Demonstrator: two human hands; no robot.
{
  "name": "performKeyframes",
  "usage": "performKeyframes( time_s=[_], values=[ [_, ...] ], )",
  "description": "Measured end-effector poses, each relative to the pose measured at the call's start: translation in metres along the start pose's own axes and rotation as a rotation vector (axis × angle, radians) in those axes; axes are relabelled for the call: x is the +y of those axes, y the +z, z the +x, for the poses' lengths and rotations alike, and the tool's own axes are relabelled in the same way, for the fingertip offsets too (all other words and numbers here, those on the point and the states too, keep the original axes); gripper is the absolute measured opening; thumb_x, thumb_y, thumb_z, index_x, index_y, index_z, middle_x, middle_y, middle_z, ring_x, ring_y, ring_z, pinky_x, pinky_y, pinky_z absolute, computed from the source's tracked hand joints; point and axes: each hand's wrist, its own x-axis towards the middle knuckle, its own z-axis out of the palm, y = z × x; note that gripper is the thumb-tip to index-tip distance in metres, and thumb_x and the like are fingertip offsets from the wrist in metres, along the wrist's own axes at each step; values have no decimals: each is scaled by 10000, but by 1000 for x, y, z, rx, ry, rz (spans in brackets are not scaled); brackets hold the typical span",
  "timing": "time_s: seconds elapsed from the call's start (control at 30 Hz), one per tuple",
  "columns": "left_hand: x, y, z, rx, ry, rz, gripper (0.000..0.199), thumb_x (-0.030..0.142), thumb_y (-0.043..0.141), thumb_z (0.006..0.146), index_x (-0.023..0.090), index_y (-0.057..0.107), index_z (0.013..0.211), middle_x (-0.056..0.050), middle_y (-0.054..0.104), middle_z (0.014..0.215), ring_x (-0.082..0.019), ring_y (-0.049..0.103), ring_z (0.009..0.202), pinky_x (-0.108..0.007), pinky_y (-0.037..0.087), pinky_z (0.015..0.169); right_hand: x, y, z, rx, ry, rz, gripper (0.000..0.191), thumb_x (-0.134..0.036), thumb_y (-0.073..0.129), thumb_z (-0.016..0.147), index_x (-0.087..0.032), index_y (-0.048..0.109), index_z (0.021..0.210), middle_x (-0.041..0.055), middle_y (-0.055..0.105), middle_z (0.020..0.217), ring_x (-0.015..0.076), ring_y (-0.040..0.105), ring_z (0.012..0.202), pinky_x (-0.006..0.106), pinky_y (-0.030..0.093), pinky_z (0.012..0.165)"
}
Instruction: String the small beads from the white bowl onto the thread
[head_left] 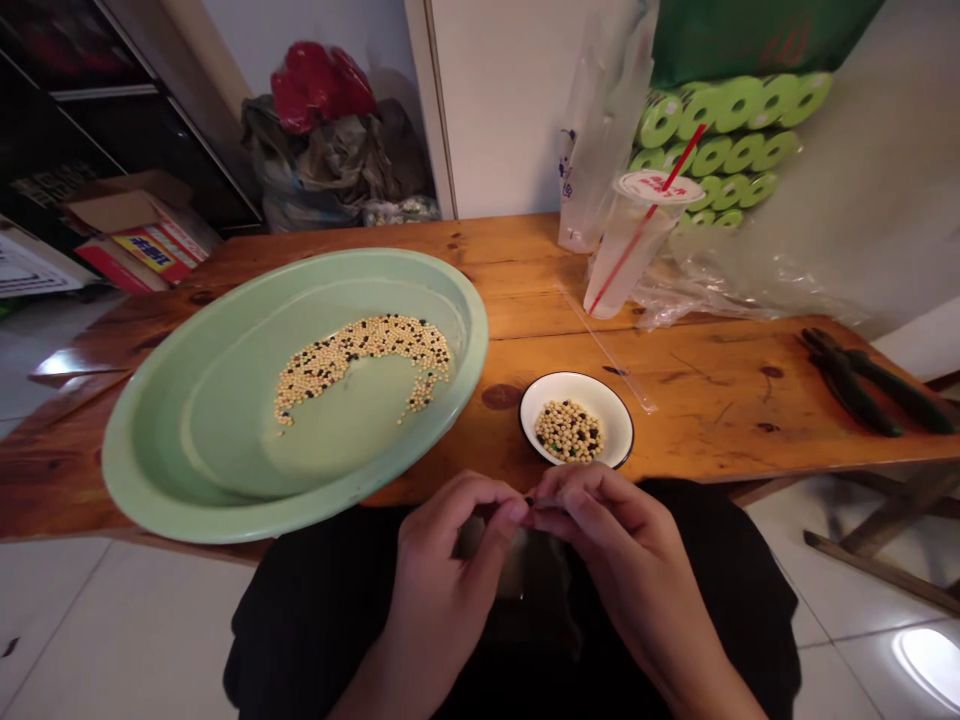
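Observation:
Just in front of the white bowl (615, 402), above the lap, my hands meet at the fingertips. My left hand (457, 550) is closed in a pinch against a small dark bead (529, 501). My right hand (611, 540) is closed too, its thumb and index finger pressed around a thin, pale thing too small to make out. Cream and black beads (568, 430) lie in the dark-rimmed bowl. To the left, a large green basin (202, 400) carries many more small cream and dark beads (360, 350), spread in a curved band.
A wooden bench (517, 290) bears everything. On it stand a lidded plastic cup (637, 240) with a red straw, a clear plastic strip (611, 355) and black-handled pliers (862, 380) at the right. Green rolls (712, 150) and a cardboard box (150, 225) sit behind.

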Motion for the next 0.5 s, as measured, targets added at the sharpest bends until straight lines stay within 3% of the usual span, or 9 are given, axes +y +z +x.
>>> performKeyframes(
  time_s=[0.17,0.23,0.37,0.5],
  values=[
    [-5,22,18,118,140,207,89,107,609,898,148,639,825,-7,677,747,-117,641,686,-196,493,653,-7,-7,4,304,-140,-191,175,-369,653,907,-211,699,966,39,731,952,178,742,857,293,613,811],
    [-11,32,27,101,221,362,79,127,596,913,130,650,855,-33,677,769,-146,641,716,-237,501,679,-11,-9,3,417,-216,-282,172,-362,656,904,-221,684,998,37,741,954,166,748,831,272,612,794],
    [-25,42,38,33,257,575,138,166,589,916,134,684,821,-69,657,783,-220,615,747,-340,498,689,-15,-13,2,497,-311,-416,157,-334,649,904,-231,665,1021,38,742,961,154,742,831,256,602,778],
    [-30,40,40,63,248,609,133,166,594,909,126,698,836,-109,643,910,-238,617,816,-377,504,749,-13,-18,3,530,-377,-558,150,-287,622,913,-231,633,1052,51,735,975,173,731,858,298,587,801]
  ],
)
